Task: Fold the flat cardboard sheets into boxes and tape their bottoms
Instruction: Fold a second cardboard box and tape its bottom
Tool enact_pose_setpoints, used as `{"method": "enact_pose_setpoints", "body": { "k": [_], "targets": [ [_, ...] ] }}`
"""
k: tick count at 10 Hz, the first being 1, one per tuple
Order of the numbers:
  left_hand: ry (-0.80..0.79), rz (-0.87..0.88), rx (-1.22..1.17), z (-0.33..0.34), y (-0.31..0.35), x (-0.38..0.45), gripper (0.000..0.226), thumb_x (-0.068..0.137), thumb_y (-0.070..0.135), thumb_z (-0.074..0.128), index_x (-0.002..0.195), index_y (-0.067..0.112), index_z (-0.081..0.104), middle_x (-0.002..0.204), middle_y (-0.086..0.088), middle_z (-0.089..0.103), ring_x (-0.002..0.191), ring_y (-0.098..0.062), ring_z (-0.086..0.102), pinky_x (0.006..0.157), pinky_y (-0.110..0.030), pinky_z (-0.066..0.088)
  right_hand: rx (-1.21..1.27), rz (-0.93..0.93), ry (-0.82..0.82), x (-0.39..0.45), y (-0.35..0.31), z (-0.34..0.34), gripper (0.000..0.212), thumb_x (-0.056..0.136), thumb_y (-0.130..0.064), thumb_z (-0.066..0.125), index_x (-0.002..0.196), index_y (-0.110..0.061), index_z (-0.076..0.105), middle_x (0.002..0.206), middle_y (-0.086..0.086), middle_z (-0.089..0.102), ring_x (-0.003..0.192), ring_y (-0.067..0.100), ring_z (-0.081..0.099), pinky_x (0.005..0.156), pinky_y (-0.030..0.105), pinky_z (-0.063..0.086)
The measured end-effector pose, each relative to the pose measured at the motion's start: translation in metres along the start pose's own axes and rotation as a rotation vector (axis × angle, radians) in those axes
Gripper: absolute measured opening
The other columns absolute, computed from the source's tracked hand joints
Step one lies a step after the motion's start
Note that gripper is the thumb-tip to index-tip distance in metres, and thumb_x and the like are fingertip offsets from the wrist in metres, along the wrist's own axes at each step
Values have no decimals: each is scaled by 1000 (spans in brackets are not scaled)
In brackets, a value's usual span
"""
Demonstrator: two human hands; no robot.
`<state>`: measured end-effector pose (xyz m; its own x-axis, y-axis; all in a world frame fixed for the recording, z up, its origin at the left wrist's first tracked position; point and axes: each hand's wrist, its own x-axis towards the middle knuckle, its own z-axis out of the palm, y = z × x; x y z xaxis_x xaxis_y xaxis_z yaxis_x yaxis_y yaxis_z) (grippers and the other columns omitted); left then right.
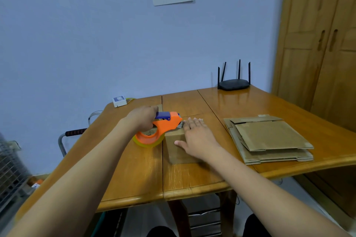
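A folded cardboard box [177,150] stands on the wooden table [138,175] near its middle. My right hand [196,138] lies flat on the box's top with the fingers straight and the thumb over the near side. My left hand [143,119] grips the blue handle of an orange tape dispenser [163,127]. The dispenser's front end touches the box's top edge just left of my right fingertips. Its tape roll hangs beside the box's left side. A stack of flat cardboard sheets [269,138] lies on the table to the right.
A black router [234,83] with antennas sits at the table's far edge. A small white box [119,101] rests at the far left corner. A wooden wardrobe [323,44] stands to the right, and a metal cart handle [75,132] lies left of the table.
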<state>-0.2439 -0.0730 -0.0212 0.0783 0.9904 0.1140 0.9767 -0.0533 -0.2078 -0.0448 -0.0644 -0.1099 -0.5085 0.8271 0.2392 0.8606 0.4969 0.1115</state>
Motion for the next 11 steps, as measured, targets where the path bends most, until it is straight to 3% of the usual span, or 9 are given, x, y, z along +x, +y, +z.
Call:
{"method": "enact_pose_setpoints", "body": {
  "k": [1, 6, 11],
  "targets": [
    [-15, 4, -30, 3, -2, 1, 37, 86, 11, 64, 119, 17, 50, 107, -6, 62, 90, -21, 57, 69, -29, 45, 11, 5, -9, 0, 0, -1, 87, 100, -67, 30, 161, -6, 15, 166, 19, 16, 154, 33, 16, 126, 46, 11],
    [-60, -23, -167, 8, -16, 2, 45, 86, 13, 69, 124, 21, 48, 113, -4, 63, 96, -21, 58, 79, -30, 50, 15, -1, -4, -1, 1, -4, 86, 101, -66, 31, 160, -6, 14, 166, 19, 16, 154, 33, 15, 126, 44, 11],
    [-47, -31, -208, 9, -21, 3, 47, 85, 9, 67, 125, 22, 47, 106, 1, 58, 92, -18, 53, 73, -27, 42, 18, 2, 8, -1, 2, -1, 87, 100, -66, 31, 160, -5, 15, 166, 20, 18, 154, 33, 16, 125, 44, 10]
  ]
}}
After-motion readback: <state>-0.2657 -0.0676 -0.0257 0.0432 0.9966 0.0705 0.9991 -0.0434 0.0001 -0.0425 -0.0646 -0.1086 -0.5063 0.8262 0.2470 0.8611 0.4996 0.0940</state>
